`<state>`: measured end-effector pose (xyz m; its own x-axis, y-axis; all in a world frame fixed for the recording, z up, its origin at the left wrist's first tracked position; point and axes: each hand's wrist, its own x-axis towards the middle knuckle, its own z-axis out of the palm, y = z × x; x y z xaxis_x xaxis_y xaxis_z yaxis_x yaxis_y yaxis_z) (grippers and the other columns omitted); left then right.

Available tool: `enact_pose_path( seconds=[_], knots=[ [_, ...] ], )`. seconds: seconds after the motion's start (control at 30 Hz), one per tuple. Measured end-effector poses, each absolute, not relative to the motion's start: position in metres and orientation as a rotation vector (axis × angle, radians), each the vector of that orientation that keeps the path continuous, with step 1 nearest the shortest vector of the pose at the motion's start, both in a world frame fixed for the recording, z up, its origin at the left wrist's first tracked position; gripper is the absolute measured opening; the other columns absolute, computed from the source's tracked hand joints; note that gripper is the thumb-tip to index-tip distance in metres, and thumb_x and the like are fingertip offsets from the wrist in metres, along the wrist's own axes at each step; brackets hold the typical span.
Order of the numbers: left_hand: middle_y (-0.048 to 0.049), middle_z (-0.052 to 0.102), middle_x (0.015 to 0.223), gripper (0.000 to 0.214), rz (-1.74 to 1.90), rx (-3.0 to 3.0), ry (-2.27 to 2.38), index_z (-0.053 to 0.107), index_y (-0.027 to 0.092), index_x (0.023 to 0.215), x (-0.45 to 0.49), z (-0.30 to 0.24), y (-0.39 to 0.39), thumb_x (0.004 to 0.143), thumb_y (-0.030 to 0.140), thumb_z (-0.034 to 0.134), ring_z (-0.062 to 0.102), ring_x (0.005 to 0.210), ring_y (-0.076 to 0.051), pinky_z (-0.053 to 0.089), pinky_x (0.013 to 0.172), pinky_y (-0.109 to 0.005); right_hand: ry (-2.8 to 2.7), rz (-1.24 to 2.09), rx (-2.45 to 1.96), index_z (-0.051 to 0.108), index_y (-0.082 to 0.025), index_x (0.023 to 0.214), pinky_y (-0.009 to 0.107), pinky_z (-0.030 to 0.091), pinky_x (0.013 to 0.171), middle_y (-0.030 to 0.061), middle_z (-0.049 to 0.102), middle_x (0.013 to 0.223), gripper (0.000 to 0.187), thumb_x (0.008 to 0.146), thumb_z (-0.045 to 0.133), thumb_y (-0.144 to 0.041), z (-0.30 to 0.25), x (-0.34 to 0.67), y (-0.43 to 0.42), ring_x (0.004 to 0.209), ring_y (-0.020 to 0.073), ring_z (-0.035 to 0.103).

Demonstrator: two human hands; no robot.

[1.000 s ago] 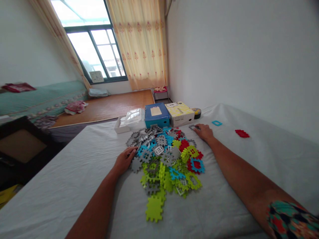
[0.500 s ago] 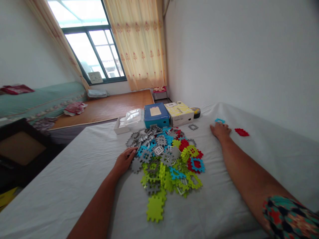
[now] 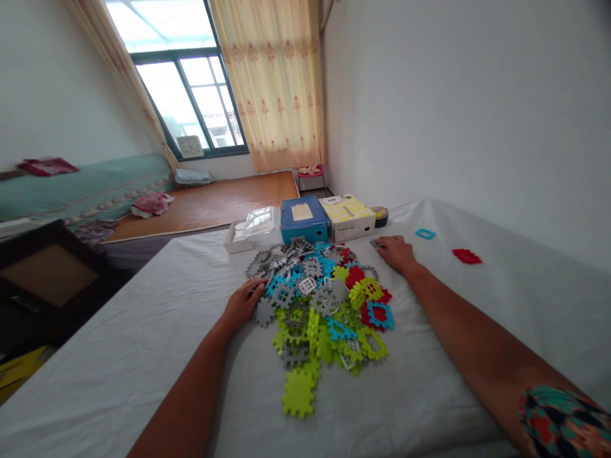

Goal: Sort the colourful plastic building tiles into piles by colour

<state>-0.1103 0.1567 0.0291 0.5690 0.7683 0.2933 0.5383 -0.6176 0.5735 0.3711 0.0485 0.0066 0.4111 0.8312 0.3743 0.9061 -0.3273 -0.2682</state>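
A jumbled pile of notched plastic building tiles [image 3: 326, 300] lies on a pale grey sheet [image 3: 382, 407] between the person's two hands. The left hand [image 3: 242, 304] rests at the pile's left edge, its fingertips at the grey pieces just above a flat grey tile [image 3: 265, 312]; whether that grip pinches anything, I cannot tell. The right hand [image 3: 397, 253] lies palm down beyond the pile's far right side, its fingers over a small grey frame tile [image 3: 374, 243] (mostly hidden, so I cannot tell whether the grip is pressed together on it). Farther right, well apart from the pile, lie a light-blue frame tile [image 3: 420, 233] and, nearer the person, a red tile [image 3: 466, 256]. A lime-green square tile [image 3: 299, 393] sits at the pile's near end. Behind the pile stand a blue box [image 3: 304, 222] and, just beside it, a yellow-and-white box [image 3: 347, 219].
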Motion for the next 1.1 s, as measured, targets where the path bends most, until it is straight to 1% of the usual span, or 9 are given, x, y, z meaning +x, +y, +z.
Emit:
enact_pose_path(
  seconds=[0.17,0.3,0.4,0.5,0.67,0.73,0.83,1.0,1.1],
  knots=[
    [-0.0061,0.069,0.110,0.047,0.735,2.388,1.052,0.068,0.020,0.111,-0.111,0.029,0.158,0.090,0.052,0.040,0.063,0.104,-0.023,0.047,0.095,-0.035,-1.673,0.112,-1.848,0.070,-0.022,0.107,0.030,0.049,0.084,0.0051,0.072,0.104,0.029,0.089,0.051,-0.034,0.021,0.342,0.061,0.093,0.0192,0.065],
    [-0.0058,0.070,0.109,0.047,0.745,2.392,1.055,0.068,0.020,0.111,-0.110,0.030,0.157,0.090,0.052,0.041,0.063,0.103,-0.022,0.048,0.094,-0.034,-1.673,0.342,-1.778,0.068,-0.020,0.109,0.030,0.051,0.080,0.0062,0.073,0.100,0.028,0.084,0.060,-0.027,0.018,0.312,0.071,0.088,0.0192,0.066],
    [-0.0055,0.070,0.110,0.047,0.741,2.394,1.060,0.068,0.021,0.111,-0.110,0.031,0.156,0.089,0.052,0.041,0.064,0.103,-0.022,0.048,0.093,-0.034,-1.425,0.612,-1.716,0.062,-0.016,0.115,0.028,0.053,0.071,0.0069,0.074,0.092,0.037,0.078,0.066,-0.021,0.014,0.304,0.073,0.079,0.0177,0.067],
    [-0.0058,0.069,0.111,0.047,0.738,2.393,1.059,0.068,0.020,0.111,-0.110,0.032,0.156,0.089,0.052,0.041,0.063,0.104,-0.022,0.048,0.094,-0.034,-1.273,0.757,-1.594,0.060,-0.014,0.115,0.028,0.054,0.069,0.0091,0.073,0.096,0.042,0.075,0.069,-0.017,0.014,0.301,0.072,0.079,0.0174,0.068],
    [-0.0060,0.069,0.112,0.047,0.734,2.380,1.057,0.068,0.021,0.112,-0.110,0.032,0.156,0.089,0.052,0.042,0.063,0.105,-0.023,0.047,0.096,-0.035,-1.267,0.711,-1.539,0.060,-0.015,0.115,0.031,0.056,0.078,0.0104,0.067,0.114,0.047,0.070,0.071,-0.014,0.015,0.297,0.074,0.086,0.0177,0.068],
    [-0.0061,0.069,0.112,0.047,0.734,2.374,1.056,0.068,0.020,0.112,-0.110,0.031,0.157,0.089,0.052,0.042,0.062,0.105,-0.023,0.047,0.096,-0.035,-1.300,0.694,-1.551,0.062,-0.017,0.113,0.033,0.055,0.081,0.0096,0.065,0.119,0.044,0.070,0.070,-0.015,0.013,0.296,0.076,0.089,0.0183,0.068],
    [-0.0057,0.069,0.112,0.047,0.725,2.373,1.064,0.068,0.021,0.111,-0.110,0.031,0.157,0.088,0.053,0.042,0.063,0.105,-0.023,0.047,0.096,-0.035,-1.404,0.700,-1.535,0.065,-0.018,0.107,0.033,0.053,0.086,0.0059,0.070,0.108,0.038,0.069,0.070,-0.014,0.008,0.297,0.078,0.093,0.0182,0.067],
    [-0.0047,0.070,0.111,0.045,0.719,2.391,1.077,0.069,0.022,0.109,-0.111,0.031,0.157,0.088,0.052,0.043,0.064,0.103,-0.023,0.048,0.095,-0.036,-1.401,0.652,-1.551,0.061,-0.018,0.114,0.027,0.054,0.074,0.0022,0.071,0.092,0.051,0.065,0.070,-0.009,0.008,0.296,0.077,0.081,0.0150,0.066],
    [-0.0054,0.070,0.112,0.046,0.709,2.392,1.080,0.069,0.021,0.108,-0.111,0.032,0.157,0.088,0.052,0.042,0.064,0.104,-0.023,0.048,0.095,-0.036,-1.389,0.493,-1.546,0.060,-0.019,0.114,0.027,0.053,0.075,0.0013,0.070,0.089,0.049,0.067,0.070,-0.011,0.014,0.294,0.075,0.083,0.0155,0.065]
  ],
)
